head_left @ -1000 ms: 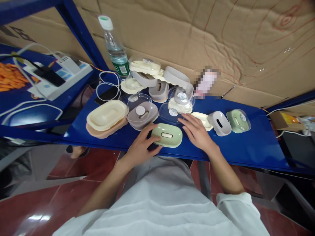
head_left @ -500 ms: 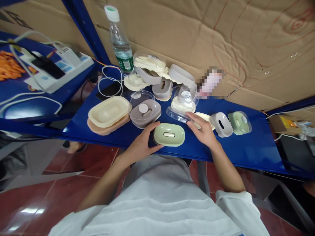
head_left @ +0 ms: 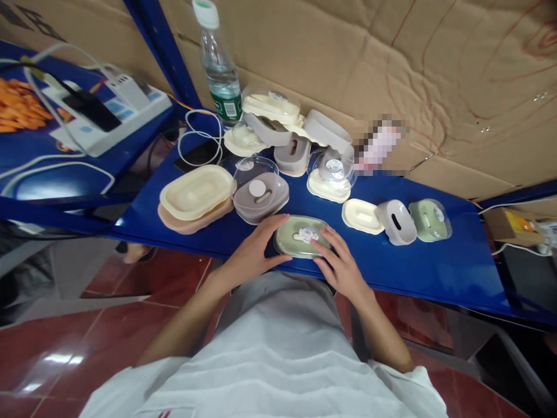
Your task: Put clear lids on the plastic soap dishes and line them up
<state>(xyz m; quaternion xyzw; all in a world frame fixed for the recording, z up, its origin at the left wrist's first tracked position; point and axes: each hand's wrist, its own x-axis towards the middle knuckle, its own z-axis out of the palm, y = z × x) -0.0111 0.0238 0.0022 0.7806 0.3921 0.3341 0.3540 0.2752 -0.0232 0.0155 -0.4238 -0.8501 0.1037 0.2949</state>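
Observation:
A pale green soap dish [head_left: 285,237] rests close to the blue table's front edge. Over it lies a clear lid [head_left: 300,252] with a white label. My left hand [head_left: 255,247] grips the dish's left end between thumb and fingers. From the right, my right hand [head_left: 343,267] has its fingers on the lid's right end, curled around its edge. Left of my hands is a lavender soap dish [head_left: 278,194] with a clear cover leaning over it. On the right stand a cream tray [head_left: 359,215], a grey slotted piece [head_left: 398,223] and another green soap dish [head_left: 429,220].
Cream and peach trays [head_left: 195,194] are stacked at the left. A heap of cream and grey dish parts [head_left: 278,113] lies behind, by a water bottle [head_left: 221,81]. A white cable [head_left: 202,136] loops over a dark phone. Cardboard [head_left: 313,46] stands along the back.
My right hand has brought the clear lid left and toward me, from behind the green dish onto it. The cream tray it partly covered now shows. My left hand keeps its hold.

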